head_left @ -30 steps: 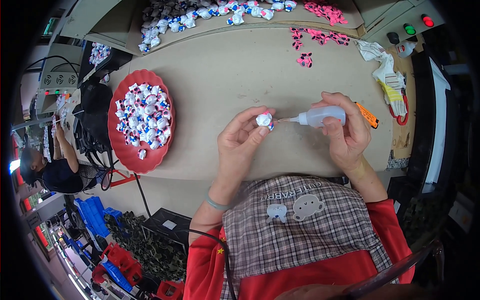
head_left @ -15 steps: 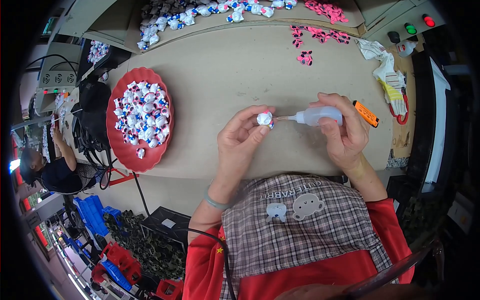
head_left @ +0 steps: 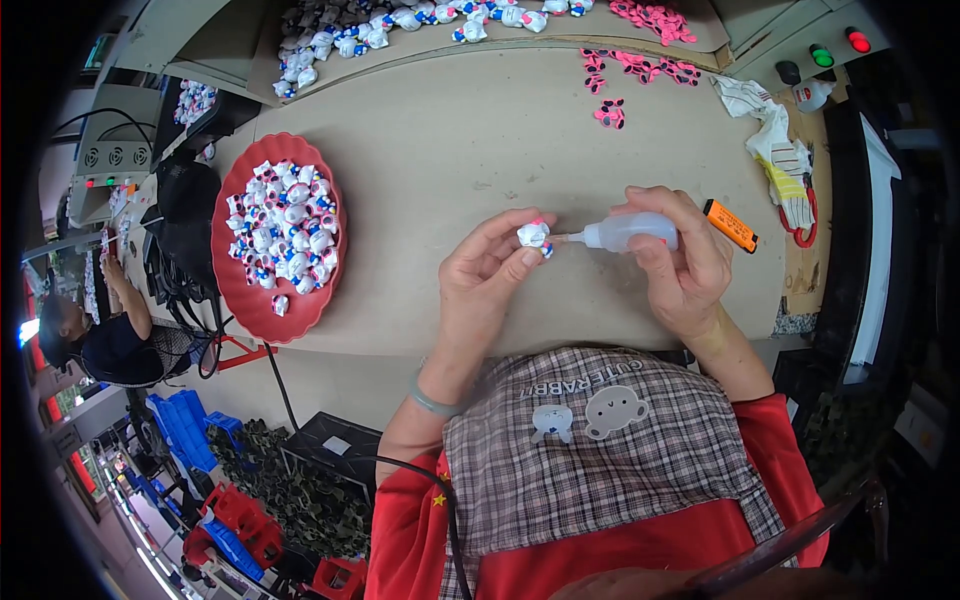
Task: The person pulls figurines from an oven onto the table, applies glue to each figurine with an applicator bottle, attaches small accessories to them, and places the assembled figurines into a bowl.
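Note:
Between the thumb and fingers of my left hand [head_left: 492,268] is a small white figurine [head_left: 534,235] with pink and blue parts. My right hand [head_left: 685,255] grips a translucent squeeze bottle [head_left: 632,232] on its side, the narrow tip pointing left at the figurine. The tip reaches the figurine's right side; whether it touches is too small to tell. An orange marker-like stick [head_left: 731,226] lies on the table just right of my right hand. Off to the left, a red scalloped tray [head_left: 228,215] holds a heap of similar figurines [head_left: 290,230].
More white and blue figurines [head_left: 375,38] crowd the back shelf. Small pink and black pieces [head_left: 640,68] lie at the back right of the table [head_left: 440,140]. Gloves [head_left: 770,130] and red-handled scissors [head_left: 806,228] are at the right edge. Another person [head_left: 110,335] sits far left.
My right hand has moved the bottle slightly left, closer to the figurine. My left hand has tilted and shifted the figurine a little.

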The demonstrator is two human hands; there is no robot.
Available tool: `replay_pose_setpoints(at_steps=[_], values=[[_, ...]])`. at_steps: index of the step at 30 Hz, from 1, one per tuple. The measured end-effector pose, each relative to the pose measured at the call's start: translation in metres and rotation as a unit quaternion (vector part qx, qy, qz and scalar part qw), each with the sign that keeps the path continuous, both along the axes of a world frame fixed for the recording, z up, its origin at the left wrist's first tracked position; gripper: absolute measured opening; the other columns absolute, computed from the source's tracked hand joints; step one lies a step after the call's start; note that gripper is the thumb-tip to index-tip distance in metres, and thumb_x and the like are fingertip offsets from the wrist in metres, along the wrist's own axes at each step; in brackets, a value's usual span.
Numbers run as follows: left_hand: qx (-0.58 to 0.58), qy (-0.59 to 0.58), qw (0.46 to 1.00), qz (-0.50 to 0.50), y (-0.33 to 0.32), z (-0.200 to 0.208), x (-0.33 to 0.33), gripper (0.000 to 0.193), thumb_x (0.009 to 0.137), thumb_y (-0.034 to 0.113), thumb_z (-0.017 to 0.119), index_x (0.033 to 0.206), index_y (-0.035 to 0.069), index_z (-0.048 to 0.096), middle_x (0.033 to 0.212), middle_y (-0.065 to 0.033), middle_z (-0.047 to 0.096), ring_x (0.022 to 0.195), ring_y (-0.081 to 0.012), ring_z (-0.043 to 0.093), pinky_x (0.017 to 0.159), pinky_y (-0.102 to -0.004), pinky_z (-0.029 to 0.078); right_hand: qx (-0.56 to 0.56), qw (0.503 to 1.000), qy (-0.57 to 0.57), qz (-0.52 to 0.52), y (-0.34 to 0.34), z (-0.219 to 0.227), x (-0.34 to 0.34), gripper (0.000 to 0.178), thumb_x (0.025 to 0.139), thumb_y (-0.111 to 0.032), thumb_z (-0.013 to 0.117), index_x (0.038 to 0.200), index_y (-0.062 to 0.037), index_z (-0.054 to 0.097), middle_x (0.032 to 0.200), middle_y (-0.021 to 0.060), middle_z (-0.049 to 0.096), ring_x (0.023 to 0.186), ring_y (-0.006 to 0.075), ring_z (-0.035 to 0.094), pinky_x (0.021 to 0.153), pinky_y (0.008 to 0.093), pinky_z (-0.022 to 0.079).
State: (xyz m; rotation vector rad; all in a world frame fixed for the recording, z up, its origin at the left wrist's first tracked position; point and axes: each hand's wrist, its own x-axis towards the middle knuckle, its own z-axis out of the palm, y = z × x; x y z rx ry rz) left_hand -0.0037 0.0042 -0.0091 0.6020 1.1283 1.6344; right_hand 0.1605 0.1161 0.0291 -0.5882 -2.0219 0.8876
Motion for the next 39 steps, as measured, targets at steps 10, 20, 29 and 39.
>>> replay_pose_setpoints(at_steps=[10, 20, 29, 39], values=[[0.014, -0.024, 0.999, -0.026, -0.001, -0.0002, -0.0032, 0.033, 0.088, 0.002, 0.058, 0.121, -0.003, 0.052, 0.116, -0.0193, 0.06, 0.101, -0.0226, 0.063, 0.084, -0.0293, 0.05, 0.057, 0.998, 0.001, -0.014, 0.0024, -0.0033, 0.0021, 0.033, 0.086, -0.018, 0.065, 0.109, 0.0037, 0.057, 0.086, 0.0143, 0.066, 0.07, 0.0209, 0.064, 0.059, 0.0271, 0.05], [0.025, -0.072, 0.996, -0.037, 0.0001, -0.0008, -0.0033, 0.03, 0.09, 0.003, 0.055, 0.119, -0.002, 0.051, 0.118, -0.0209, 0.058, 0.099, -0.0222, 0.063, 0.084, -0.0299, 0.05, -0.018, 1.0, 0.003, -0.023, -0.0015, -0.0014, 0.0058, 0.033, 0.086, -0.018, 0.065, 0.109, 0.0038, 0.057, 0.086, 0.0144, 0.066, 0.071, 0.0205, 0.065, 0.06, 0.0264, 0.05], [0.022, -0.08, 0.996, -0.046, 0.0002, 0.0006, -0.004, 0.03, 0.09, 0.005, 0.055, 0.119, -0.002, 0.051, 0.118, -0.0209, 0.059, 0.099, -0.0223, 0.063, 0.085, -0.031, 0.049, -0.01, 1.0, 0.005, -0.019, -0.0003, -0.0022, 0.0035, 0.032, 0.086, -0.018, 0.065, 0.109, 0.0038, 0.057, 0.085, 0.0144, 0.066, 0.072, 0.0209, 0.065, 0.06, 0.0265, 0.05], [0.038, -0.104, 0.993, -0.044, -0.0008, -0.004, -0.0068, 0.03, 0.09, 0.004, 0.056, 0.119, -0.002, 0.051, 0.118, -0.0215, 0.058, 0.099, -0.0226, 0.063, 0.086, -0.0312, 0.049, -0.001, 1.0, -0.007, -0.023, 0.0007, -0.0012, 0.006, 0.031, 0.086, -0.017, 0.065, 0.108, 0.0036, 0.058, 0.084, 0.0143, 0.066, 0.071, 0.0209, 0.065, 0.06, 0.0266, 0.05]])
